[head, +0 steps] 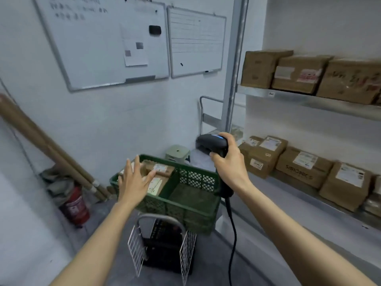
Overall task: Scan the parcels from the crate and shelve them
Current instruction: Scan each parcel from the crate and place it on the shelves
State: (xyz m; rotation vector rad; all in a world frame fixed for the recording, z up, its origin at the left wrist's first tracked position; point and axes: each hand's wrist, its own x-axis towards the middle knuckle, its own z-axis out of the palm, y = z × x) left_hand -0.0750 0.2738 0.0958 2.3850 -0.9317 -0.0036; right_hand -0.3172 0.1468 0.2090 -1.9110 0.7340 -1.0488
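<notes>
The left hand is over the parcels, its fingers straight and spread, holding nothing. The right hand grips the scanner. The parcels lie in the left part of the crate. They look small, stiff and probably light, so better to take one by its edges. Beyond, the shelves carry boxes.

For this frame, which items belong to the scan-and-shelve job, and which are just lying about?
Job: green crate; parcels inside it; scanner gripped by the right hand; left hand, fingers straight, over the parcels; shelf with boxes.

Lying about: whiteboards; fire extinguisher; cardboard tubes; green stool; wire rack.
</notes>
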